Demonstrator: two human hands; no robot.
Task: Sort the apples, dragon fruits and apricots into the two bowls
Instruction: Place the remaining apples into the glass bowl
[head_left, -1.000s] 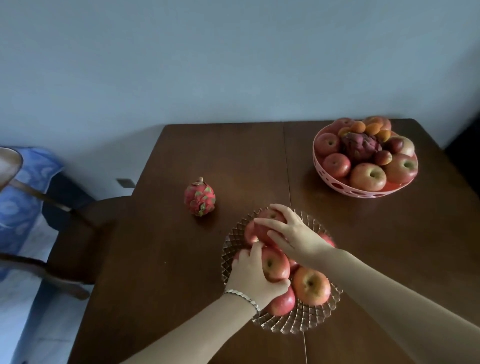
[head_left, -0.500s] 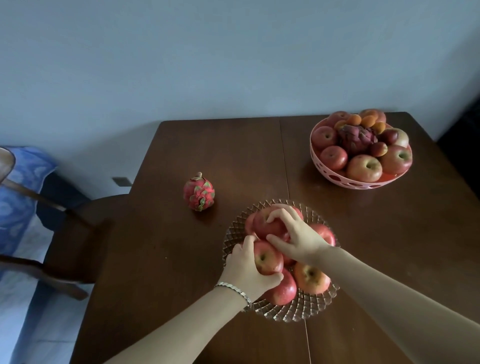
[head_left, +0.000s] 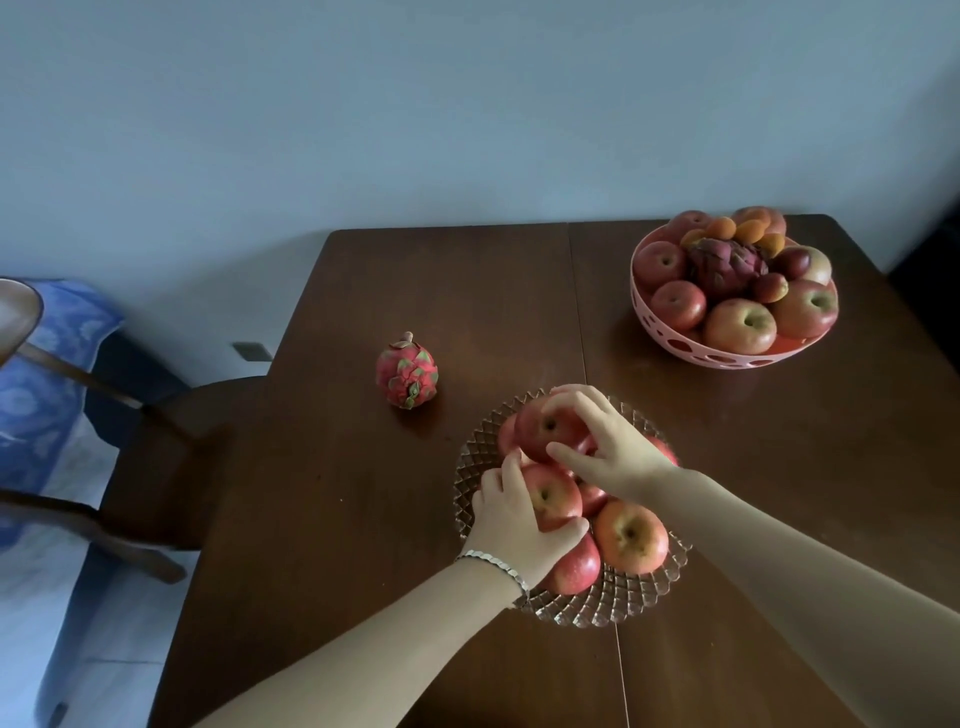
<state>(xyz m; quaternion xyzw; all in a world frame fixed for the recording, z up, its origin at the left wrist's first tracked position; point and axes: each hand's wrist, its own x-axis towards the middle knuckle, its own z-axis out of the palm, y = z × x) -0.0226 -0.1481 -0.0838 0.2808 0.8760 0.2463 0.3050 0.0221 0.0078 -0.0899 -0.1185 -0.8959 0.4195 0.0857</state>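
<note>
Several apples (head_left: 630, 535) in glass bowl (head_left: 613, 605)

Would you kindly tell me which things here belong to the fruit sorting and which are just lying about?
Job:
glass bowl
pink bowl
apples
dragon fruit
apricots
left hand
right hand

Lying about:
chair
blue cloth

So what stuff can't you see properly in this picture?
- How many apples sit in the glass bowl: in the head view, the left hand and right hand cover several.
- The fruit low in the pink bowl: the top apples and its wall hide it.
- The chair at left: the table and the picture's edge cut it off.
- The arms: cut off at the bottom edge.
</note>
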